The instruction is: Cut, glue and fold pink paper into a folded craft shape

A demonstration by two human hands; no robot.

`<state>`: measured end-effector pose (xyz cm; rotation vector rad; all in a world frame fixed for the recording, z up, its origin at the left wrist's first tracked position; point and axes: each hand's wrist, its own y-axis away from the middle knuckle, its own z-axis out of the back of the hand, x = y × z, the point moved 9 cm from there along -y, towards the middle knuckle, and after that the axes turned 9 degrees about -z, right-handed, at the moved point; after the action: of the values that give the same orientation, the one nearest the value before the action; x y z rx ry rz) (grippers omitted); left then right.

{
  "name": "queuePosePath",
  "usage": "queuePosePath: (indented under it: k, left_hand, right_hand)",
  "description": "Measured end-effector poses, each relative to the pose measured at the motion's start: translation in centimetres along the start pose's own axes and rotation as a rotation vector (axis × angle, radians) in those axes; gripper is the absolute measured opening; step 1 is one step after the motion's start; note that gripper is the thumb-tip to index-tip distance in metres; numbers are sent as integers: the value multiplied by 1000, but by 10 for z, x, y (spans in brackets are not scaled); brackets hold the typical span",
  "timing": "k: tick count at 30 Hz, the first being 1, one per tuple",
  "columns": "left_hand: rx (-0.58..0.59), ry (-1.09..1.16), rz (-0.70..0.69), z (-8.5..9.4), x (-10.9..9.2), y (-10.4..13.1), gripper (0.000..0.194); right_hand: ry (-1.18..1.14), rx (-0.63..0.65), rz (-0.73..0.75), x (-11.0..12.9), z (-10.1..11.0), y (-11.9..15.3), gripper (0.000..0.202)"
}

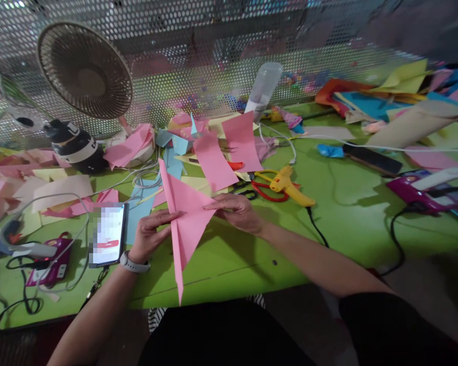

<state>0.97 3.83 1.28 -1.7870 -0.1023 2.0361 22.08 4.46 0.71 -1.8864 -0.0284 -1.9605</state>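
Between my two hands is a folded sheet of pink paper [194,209], a triangle with a narrow folded strip along its left edge. My left hand [154,231] pinches that strip, thumb and fingers closed on it. At the triangle's right corner, my right hand [238,212] grips the paper between thumb and fingers. The paper is held above the green table [229,279]. Just beyond it lie loose pink sheets [216,161], and scissors with red handles [261,190] rest partly under a yellow glue gun [292,187].
A lit phone [109,234] lies left of my left wrist. Behind stand a fan [86,71], a black bottle [76,147] and a clear bottle [265,84]. Purple power strips [57,262] with cords sit at both sides. Coloured paper [385,101] is piled at the back right.
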Motion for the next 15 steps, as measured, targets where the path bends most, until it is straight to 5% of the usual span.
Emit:
queuePosePath:
  k: [11,15]
  left_hand:
    - [-218,86,108,11,28,10,17]
    - [-305,101,104,17,32,13,23]
  right_hand:
    - [-172,-65,-102,-10,9,-1,6]
    - [-405,-108,-285,-28,9,-3,32]
